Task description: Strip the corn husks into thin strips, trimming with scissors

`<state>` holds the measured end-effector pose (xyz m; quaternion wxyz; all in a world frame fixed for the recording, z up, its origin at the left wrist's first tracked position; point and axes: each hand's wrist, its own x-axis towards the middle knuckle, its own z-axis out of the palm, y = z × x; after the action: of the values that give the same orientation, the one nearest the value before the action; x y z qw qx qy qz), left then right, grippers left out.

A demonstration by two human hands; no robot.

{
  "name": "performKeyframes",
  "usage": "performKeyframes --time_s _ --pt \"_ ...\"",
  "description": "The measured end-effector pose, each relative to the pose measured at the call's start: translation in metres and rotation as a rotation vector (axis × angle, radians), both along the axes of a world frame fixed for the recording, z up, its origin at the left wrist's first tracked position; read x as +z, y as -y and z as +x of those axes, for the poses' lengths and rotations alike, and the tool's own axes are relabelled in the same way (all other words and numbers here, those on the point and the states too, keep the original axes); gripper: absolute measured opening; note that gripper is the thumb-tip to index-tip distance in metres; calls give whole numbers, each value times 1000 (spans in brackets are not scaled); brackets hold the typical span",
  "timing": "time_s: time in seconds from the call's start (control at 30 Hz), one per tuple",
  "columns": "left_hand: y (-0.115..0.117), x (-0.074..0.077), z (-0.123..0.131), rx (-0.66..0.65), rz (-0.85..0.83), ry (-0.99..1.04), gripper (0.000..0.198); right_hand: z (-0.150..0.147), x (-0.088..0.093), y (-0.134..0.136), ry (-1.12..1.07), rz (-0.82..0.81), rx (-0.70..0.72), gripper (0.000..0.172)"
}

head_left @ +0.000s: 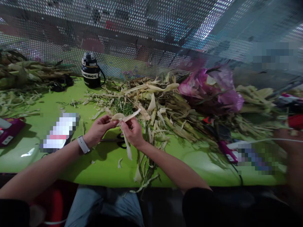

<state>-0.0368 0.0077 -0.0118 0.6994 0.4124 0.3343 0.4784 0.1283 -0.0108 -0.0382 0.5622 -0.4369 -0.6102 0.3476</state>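
Observation:
Pale strips of dried husk [128,148] are pinched between my two hands above the green table. My left hand [100,127], with a white band at the wrist, holds the left end of the husk with thumb and fingers. My right hand [134,132] grips it just beside, with one strip pointing up to the right and another hanging down. Beneath the hands lie dark-handled scissors [121,145], partly hidden. Behind them spreads a heap of dried husks [163,94] with some thin green strands [123,106].
A black bottle [91,71] stands at the back before a perforated metal screen. Left are a blurred-out phone [60,132] and a purple device [10,132]. A pink plastic bag [213,88], another purple device [228,151] and another person's arm [293,157] are right.

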Motion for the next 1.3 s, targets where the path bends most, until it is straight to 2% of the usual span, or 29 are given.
performKeyframes --time_s 0.17,0.33,0.5,0.63,0.7,0.8,0.9,1.03,1.17,1.3 --pt "0 -3 -1 -20 46 -58 21 0 1 0 -34 -26 24 24" --pt "3 2 0 -17 82 -80 24 -1 7 1 -106 -60 47 27" --pt "1 7 -3 7 87 -142 20 2 9 -7 -246 -232 213 46" --pt "-1 9 -5 -16 -7 -133 25 6 6 -15 -397 -217 141 62" --pt "0 10 -5 -43 -49 -137 25 9 8 -19 -391 -166 53 57" --pt "3 13 -5 -102 -87 -164 25 15 15 -22 -162 -35 -28 39" --pt "5 17 -5 -131 -106 -170 28 22 21 -25 84 54 87 29" --pt "2 19 -7 -123 -114 -159 29 29 24 -29 76 -7 298 26" --pt "0 18 -8 -136 -130 -183 25 39 32 -35 39 -7 260 24" --pt "1 16 -7 -187 -146 -248 29 51 46 -39 20 -176 275 26"
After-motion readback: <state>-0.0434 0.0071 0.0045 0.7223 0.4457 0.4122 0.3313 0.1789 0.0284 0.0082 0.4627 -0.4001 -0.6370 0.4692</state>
